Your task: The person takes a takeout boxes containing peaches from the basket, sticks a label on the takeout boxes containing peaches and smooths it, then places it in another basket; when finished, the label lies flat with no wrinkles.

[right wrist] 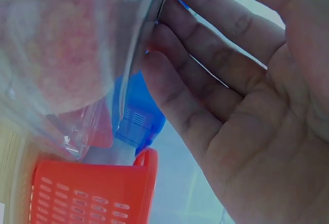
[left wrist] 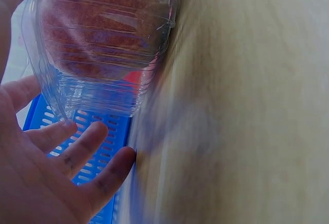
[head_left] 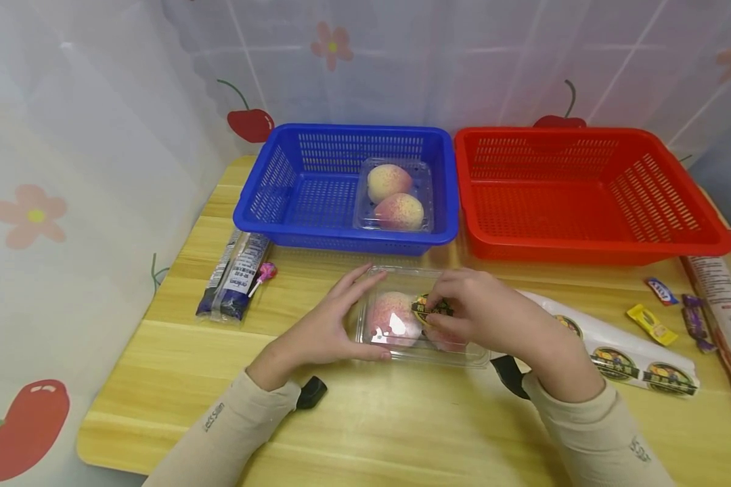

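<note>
The box (head_left: 411, 281) before you is thin, clear plastic, smooth and glossy, with ribbed sides and a bright glare on top. The peaches (head_left: 382, 314) inside have matt, speckled skins. The label (head_left: 422, 310) has a slick printed face; whether paper or film, you cannot tell. The blue basket (head_left: 341, 236) and the red basket (head_left: 585, 247) are stiff plastic, smooth, with a soft sheen and slotted walls. Your table (head_left: 176, 379) is wood-grained, smooth and faintly shiny. Your sleeves (head_left: 237, 419) are matt cloth. The packet (head_left: 240, 281) is crinkled, glossy film, and the sweet (head_left: 650, 325) has a shiny wrapper.
</note>
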